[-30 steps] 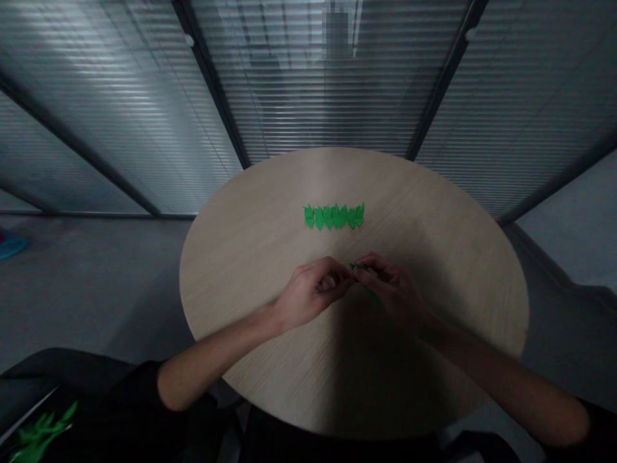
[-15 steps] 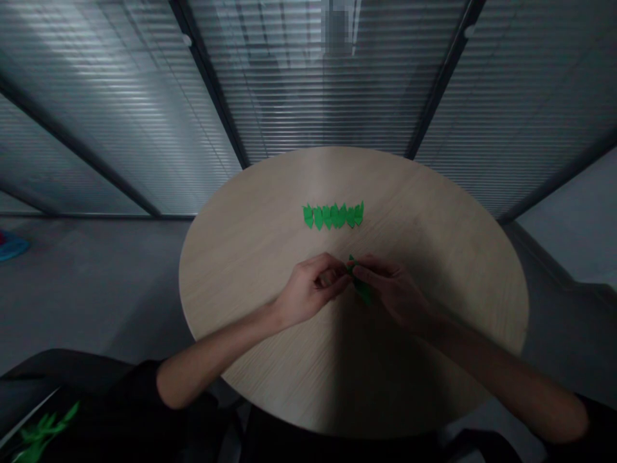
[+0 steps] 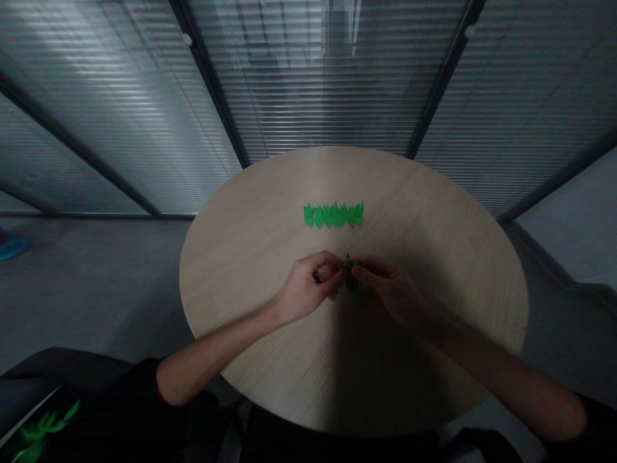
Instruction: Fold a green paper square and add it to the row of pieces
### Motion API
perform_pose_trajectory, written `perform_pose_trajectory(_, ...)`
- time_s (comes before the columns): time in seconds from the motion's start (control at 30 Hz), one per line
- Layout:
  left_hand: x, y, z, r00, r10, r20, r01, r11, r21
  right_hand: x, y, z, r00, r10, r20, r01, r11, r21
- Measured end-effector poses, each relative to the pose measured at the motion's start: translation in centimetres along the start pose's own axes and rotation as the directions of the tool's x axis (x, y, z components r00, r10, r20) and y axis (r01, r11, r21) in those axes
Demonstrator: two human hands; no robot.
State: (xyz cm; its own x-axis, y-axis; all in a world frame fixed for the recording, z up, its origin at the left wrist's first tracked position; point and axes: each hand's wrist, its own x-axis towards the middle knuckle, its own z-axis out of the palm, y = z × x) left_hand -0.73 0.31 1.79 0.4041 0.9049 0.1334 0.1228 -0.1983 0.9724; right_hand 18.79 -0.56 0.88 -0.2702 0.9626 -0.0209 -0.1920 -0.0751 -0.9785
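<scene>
Between my hands, over the middle of the round wooden table (image 3: 270, 231), is a green leaf-shaped piece (image 3: 353, 289), dark in the shadow. My left hand (image 3: 304, 289) pinches its upper part from the left, with thumb and forefinger together. From the other side my right hand (image 3: 390, 283) pinches the same piece, and its fingertips nearly meet those of the left. The fingers cover part of it. Beyond my hands several flat, bright green leaf-shaped pieces (image 3: 334, 215) lie side by side in a row, pointed ends toward me.
At the lower left, a green leafy sprig (image 3: 45, 427) lies on a dark surface beside me. Glass partitions with blinds (image 3: 328, 96) stand just behind the table's far edge. On the floor at far left is a blue object (image 3: 14, 247) with some red.
The held leaf-shaped piece has turned from slanting to nearly upright in the view. My left hand has shifted slightly left, and the row of green pieces stays put.
</scene>
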Motion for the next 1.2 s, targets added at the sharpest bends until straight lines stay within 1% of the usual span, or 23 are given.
perform_pose_trajectory(0.1,0.09,0.01,0.09,1.0,-0.026,-0.008,0.026,0.999,-0.046,-0.08,-0.2,0.11,0.999,-0.034,-0.028,0.032,0.997,-0.066)
perform_pose_trajectory(0.17,0.08,-0.09,0.11,1.0,-0.027,-0.006,0.026,0.999,-0.045,-0.13,-0.32,0.17,0.997,-0.061,-0.037,0.056,0.991,-0.122)
perform_pose_trajectory(0.37,-0.15,-0.34,0.01,0.999,0.033,0.011,-0.033,0.998,0.044,-0.2,-0.32,0.23,0.99,-0.129,-0.057,0.115,0.972,-0.203)
perform_pose_trajectory(0.57,-0.15,0.22,0.11,0.999,0.045,0.025,-0.046,0.996,0.071,-0.32,-0.01,0.13,0.98,-0.189,-0.061,0.167,0.95,-0.263)
perform_pose_trajectory(0.67,-0.15,0.18,0.2,0.999,0.041,0.023,-0.043,0.995,0.085,-0.37,-0.04,0.1,0.979,-0.199,-0.039,0.181,0.944,-0.278)
perform_pose_trajectory(0.8,-0.19,-0.19,0.25,1.0,0.019,0.014,-0.02,0.998,0.062,-0.43,-0.35,0.14,0.977,-0.208,-0.033,0.19,0.938,-0.289)
perform_pose_trajectory(1.0,-0.22,-0.46,0.3,0.999,0.002,0.038,-0.003,0.999,0.033,-0.42,-0.7,0.29,0.974,-0.228,-0.004,0.216,0.927,-0.307)
perform_pose_trajectory(1.1,-0.22,-0.41,0.27,0.999,-0.015,0.043,0.015,1.0,0.007,-0.41,-0.53,0.34,0.978,-0.208,-0.024,0.193,0.937,-0.292)
perform_pose_trajectory(1.2,-0.23,-0.37,0.24,0.999,-0.013,0.036,0.014,1.0,-0.008,-0.41,-0.36,0.33,0.978,-0.203,-0.039,0.181,0.93,-0.32)
